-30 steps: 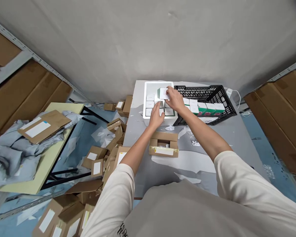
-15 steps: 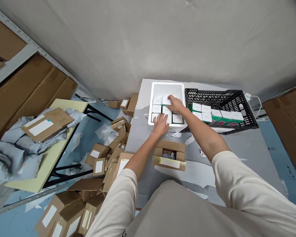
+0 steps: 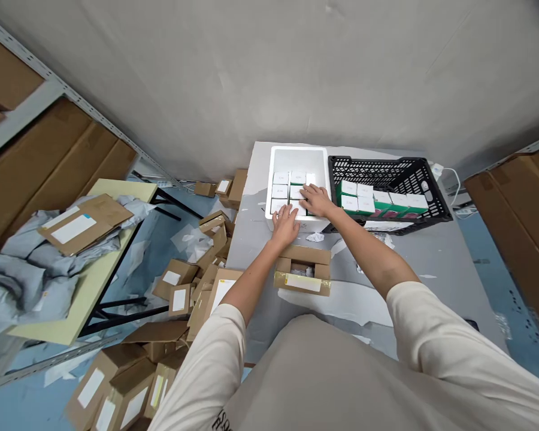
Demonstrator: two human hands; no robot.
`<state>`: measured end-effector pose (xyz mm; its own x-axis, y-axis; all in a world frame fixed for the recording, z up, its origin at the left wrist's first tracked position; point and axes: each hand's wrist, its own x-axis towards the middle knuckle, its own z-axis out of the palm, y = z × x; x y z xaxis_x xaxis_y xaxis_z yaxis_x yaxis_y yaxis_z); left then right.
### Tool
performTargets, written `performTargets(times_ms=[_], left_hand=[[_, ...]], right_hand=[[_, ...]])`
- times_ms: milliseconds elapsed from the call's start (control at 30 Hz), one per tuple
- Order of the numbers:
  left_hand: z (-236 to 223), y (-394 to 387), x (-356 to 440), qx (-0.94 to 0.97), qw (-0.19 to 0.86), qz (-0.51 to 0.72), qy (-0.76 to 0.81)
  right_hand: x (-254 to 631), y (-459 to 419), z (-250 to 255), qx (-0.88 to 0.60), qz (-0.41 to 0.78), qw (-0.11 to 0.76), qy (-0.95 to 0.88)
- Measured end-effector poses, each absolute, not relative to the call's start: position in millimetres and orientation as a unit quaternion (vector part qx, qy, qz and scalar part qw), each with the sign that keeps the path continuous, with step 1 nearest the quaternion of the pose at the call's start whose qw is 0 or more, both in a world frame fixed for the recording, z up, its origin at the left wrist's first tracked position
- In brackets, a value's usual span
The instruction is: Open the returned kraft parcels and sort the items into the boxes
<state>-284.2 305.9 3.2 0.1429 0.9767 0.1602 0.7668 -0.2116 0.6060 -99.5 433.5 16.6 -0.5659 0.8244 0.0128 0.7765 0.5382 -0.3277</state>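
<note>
A white foam box (image 3: 275, 163) stands on the grey table, with several small white-topped cartons (image 3: 279, 191) in rows inside it. Green sides show in the gaps between some of them. My left hand (image 3: 285, 225) lies at the box's near wall, fingers spread over the nearest cartons. Further right, my right hand (image 3: 317, 200) rests its spread fingers on cartons in the middle and right columns, hiding part of them. Beside the foam box is a black plastic crate (image 3: 388, 164) holding several similar green-and-white cartons (image 3: 365, 204).
An open cardboard box (image 3: 303, 281) with crumpled packing inside sits near the table's front. Scraps of paper (image 3: 315, 237) lie about. Many cardboard boxes (image 3: 177, 280) are heaped on the floor at left, beside a yellowish table (image 3: 112, 188) with grey mailing bags (image 3: 49, 263).
My right hand has come nearer from the far cartons to the middle and right ones, its fingers flatter. My left hand stays at the near edge. The view has shifted slightly.
</note>
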Motion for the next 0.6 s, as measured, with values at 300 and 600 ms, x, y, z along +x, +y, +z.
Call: performTargets(times_ms=[300,600], left_hand=[[15,214,-285,0.729,0.201,0.258,0.601],[-36,115,-289,0.603,0.251,0.270,0.708]], right_hand=[[-54,325,36,-0.485,0.147,0.173,-0.845],[-8,163,-23,-0.602,0.266,0.315,-0.684]])
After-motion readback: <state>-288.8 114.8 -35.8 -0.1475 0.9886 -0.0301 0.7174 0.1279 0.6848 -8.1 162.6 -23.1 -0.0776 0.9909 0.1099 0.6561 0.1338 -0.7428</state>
